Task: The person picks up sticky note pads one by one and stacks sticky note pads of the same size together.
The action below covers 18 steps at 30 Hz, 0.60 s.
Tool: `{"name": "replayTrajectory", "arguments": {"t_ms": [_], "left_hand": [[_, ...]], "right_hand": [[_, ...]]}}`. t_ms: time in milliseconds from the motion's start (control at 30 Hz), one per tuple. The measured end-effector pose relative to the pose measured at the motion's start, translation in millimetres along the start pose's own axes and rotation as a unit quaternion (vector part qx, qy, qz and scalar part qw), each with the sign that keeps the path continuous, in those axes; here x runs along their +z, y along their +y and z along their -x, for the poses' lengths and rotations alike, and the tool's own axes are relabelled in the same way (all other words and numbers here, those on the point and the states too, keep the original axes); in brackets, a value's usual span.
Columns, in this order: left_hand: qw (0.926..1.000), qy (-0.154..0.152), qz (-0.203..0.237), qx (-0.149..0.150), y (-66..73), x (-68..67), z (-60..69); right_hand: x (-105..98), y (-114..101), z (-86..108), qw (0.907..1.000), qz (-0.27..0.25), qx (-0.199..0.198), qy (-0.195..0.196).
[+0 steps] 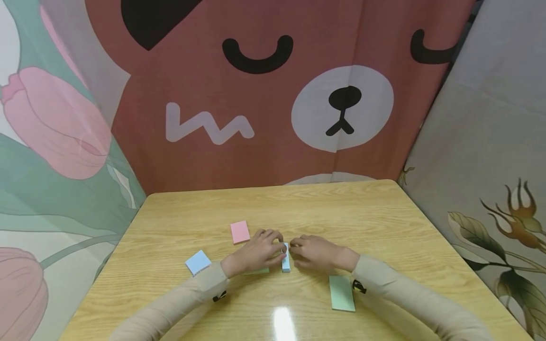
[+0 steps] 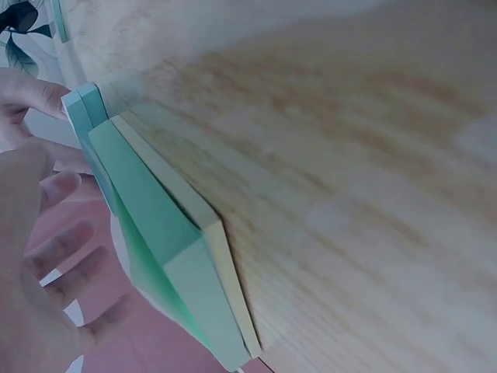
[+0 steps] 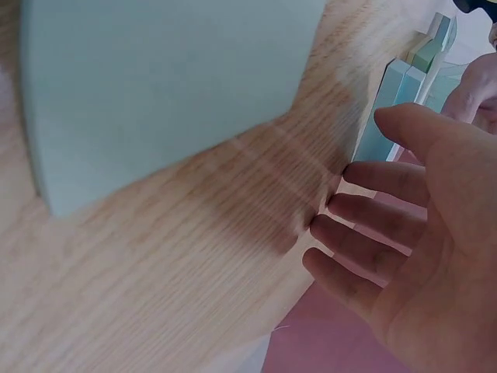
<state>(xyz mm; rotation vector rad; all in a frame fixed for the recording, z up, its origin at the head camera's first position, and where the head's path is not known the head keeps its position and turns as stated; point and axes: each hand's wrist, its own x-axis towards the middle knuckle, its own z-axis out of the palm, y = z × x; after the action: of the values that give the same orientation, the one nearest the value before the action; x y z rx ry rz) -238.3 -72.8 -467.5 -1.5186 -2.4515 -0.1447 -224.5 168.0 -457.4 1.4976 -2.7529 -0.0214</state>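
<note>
Two narrow light-blue blocks, like sticky-note pads (image 1: 286, 265), sit side by side at the middle of the table. My left hand (image 1: 260, 251) reaches over them from the left, bent thumb and index finger holding at their far part. Under that hand lies a green pad (image 2: 155, 194) against a cream pad (image 2: 194, 202), partly hidden in the head view. Just right of the blue pads (image 3: 392, 101), my right hand (image 1: 317, 251) has loosely bent fingers with nothing between them. Its thumb tip comes close to the pads; whether it touches them I cannot tell.
A pink pad (image 1: 240, 232) lies behind the left hand, and a blue square pad (image 1: 198, 262) by the left sleeve. A larger green pad (image 1: 341, 293) lies below the right wrist. Printed curtains (image 1: 264, 161) stand round the wooden table (image 1: 192, 203).
</note>
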Motion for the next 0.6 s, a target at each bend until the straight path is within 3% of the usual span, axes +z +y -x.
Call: {"name": "replayTrajectory", "arguments": {"t_ms": [600], "left_hand": [[0.9961,0.068,-0.054,-0.016,-5.9,-4.8,4.9]], "right_hand": [[-2.6,3.1,7.4,0.9998,-0.017,-0.002,0.004]]}}
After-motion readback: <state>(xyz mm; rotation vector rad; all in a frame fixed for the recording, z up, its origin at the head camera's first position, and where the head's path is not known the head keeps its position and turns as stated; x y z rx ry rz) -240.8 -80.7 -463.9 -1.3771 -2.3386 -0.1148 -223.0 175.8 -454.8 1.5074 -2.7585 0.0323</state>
